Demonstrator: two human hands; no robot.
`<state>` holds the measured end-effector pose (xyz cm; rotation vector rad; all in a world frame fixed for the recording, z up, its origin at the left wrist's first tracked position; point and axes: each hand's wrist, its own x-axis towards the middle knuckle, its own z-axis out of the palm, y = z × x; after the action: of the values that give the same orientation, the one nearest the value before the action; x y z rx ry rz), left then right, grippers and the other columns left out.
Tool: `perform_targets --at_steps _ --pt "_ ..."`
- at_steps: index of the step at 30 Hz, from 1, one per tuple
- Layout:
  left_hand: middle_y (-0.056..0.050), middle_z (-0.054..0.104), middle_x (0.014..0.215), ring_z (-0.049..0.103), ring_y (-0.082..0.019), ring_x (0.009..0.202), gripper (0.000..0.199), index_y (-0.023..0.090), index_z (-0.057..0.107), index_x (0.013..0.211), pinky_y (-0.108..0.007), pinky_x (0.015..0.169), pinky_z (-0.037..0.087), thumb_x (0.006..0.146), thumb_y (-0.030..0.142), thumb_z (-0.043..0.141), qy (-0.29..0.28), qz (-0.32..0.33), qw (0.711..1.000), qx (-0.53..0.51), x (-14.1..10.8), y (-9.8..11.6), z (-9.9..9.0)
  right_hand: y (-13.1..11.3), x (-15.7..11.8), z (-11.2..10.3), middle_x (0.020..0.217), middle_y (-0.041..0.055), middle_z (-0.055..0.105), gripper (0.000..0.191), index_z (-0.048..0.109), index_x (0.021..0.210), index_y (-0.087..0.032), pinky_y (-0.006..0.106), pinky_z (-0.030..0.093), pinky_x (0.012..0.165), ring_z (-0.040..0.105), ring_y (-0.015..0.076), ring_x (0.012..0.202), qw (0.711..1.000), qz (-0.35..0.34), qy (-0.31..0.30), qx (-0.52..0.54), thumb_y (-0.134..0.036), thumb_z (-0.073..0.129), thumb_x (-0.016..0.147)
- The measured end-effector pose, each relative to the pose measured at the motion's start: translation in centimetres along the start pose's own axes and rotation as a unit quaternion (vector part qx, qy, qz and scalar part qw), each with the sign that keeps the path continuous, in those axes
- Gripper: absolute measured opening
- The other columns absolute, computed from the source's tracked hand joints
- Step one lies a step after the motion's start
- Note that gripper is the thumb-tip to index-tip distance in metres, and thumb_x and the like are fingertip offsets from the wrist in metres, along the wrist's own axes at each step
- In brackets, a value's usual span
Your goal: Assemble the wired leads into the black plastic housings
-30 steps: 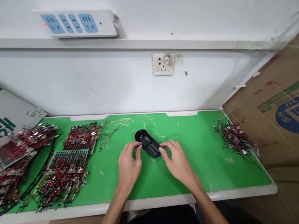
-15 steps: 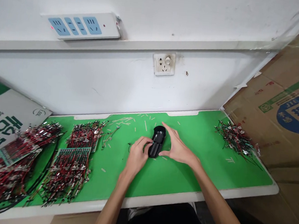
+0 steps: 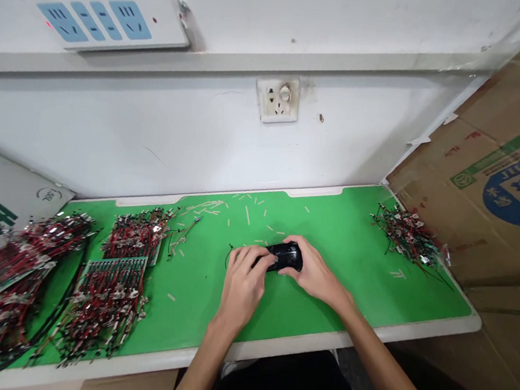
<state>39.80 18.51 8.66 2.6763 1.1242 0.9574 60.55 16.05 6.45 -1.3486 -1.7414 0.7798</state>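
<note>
1. The left hand (image 3: pixel 243 287) and right hand (image 3: pixel 313 275) are both closed, fingers curled over a black plastic casing (image 3: pixel 288 257) and gripping it between them.
2. The casing lies near the middle of the worktop (image 3: pixel 412 328), about midway between front and rear edges, on a green mat (image 3: pixel 350 251).
3. Its long axis runs roughly left to right, almost parallel to the front edge. The left hand covers its left end and the right hand its right end; both touch it, so neither is clearly nearer.
4. A thin black wire (image 3: pixel 227 258) curves on the mat just beyond the left hand.
5. Bundles of red and black crimped wires (image 3: pixel 106 312) lie toward the left end; a smaller heap (image 3: pixel 406 235) lies near the right corner. Short pale cut pieces (image 3: pixel 248 215) are scattered toward the rear edge.
</note>
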Motion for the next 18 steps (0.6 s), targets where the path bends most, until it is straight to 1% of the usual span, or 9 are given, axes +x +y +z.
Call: perform_targets --at_steps 2,4,7,11,13,16,18 --pt "-0.005 0.072 0.11 0.064 -0.022 0.103 0.034 0.024 0.067 0.113 -0.042 0.095 0.042 0.092 0.001 0.054 0.0 0.006 1.0 0.027 -0.9 1.0 0.1 -0.1 -0.3 0.3 0.129 0.0074 0.059 0.053 0.047 0.135 -0.026 0.044 0.046 0.106 0.058 0.0266 0.12 1.0 -0.001 0.008 0.013 -0.015 0.07 0.088" --pt "-0.005 0.073 0.108 0.064 -0.021 0.1 0.033 0.023 0.066 0.115 -0.042 0.093 0.042 0.093 0.002 0.055 -0.001 0.006 0.999 0.032 -1.6 1.6 0.6 -0.2 -0.5 0.5 0.131 0.0075 0.058 0.052 0.047 0.136 -0.027 0.043 0.045 0.108 0.058 0.0254 0.123 0.999 -0.01 0.011 0.029 -0.011 0.063 0.089" --pt "-0.005 0.072 0.106 0.064 -0.021 0.098 0.03 0.022 0.067 0.111 -0.04 0.089 0.044 0.093 0.002 0.055 0.001 -0.017 1.0 0.02 -2.0 2.0 1.4 -0.6 -0.6 0.6 0.133 0.0082 0.055 0.054 0.047 0.137 -0.027 0.042 0.043 0.112 0.056 0.0245 0.126 0.999 -0.02 0.011 0.038 -0.007 0.057 0.088" --pt "-0.008 0.069 0.116 0.059 -0.024 0.111 0.03 0.024 0.068 0.105 -0.04 0.09 0.046 0.091 0.0 0.055 0.024 -0.059 0.998 0.017 -1.7 2.3 2.3 -0.9 -0.7 0.5 0.133 0.0086 0.054 0.057 0.047 0.137 -0.026 0.042 0.044 0.112 0.055 0.0234 0.126 0.999 -0.022 0.008 0.036 -0.003 0.054 0.086" --pt "-0.009 0.066 0.123 0.056 -0.027 0.118 0.027 0.024 0.069 0.105 -0.044 0.094 0.047 0.092 0.004 0.058 0.037 -0.075 0.996 0.028 -1.4 2.5 2.5 -0.9 -0.7 0.5 0.133 0.0083 0.054 0.058 0.047 0.137 -0.027 0.042 0.044 0.112 0.055 0.0232 0.126 0.999 -0.021 0.009 0.036 -0.002 0.054 0.085" --pt "-0.011 0.063 0.128 0.051 -0.029 0.123 0.017 0.023 0.071 0.101 -0.049 0.1 0.048 0.092 0.011 0.063 0.05 -0.092 0.994 0.044 -0.9 2.8 2.8 -0.7 -0.7 0.6 0.132 0.0078 0.054 0.058 0.048 0.137 -0.027 0.042 0.045 0.111 0.056 0.0232 0.125 0.999 -0.023 0.011 0.036 -0.002 0.054 0.085" --pt "-0.011 0.061 0.13 0.049 -0.03 0.125 0.015 0.023 0.072 0.099 -0.051 0.103 0.048 0.092 0.013 0.063 0.052 -0.1 0.993 0.046 -0.7 2.9 2.9 -0.6 -0.7 0.7 0.132 0.0078 0.054 0.058 0.048 0.137 -0.027 0.043 0.045 0.111 0.056 0.0235 0.125 0.999 -0.026 0.015 0.035 -0.002 0.055 0.085"
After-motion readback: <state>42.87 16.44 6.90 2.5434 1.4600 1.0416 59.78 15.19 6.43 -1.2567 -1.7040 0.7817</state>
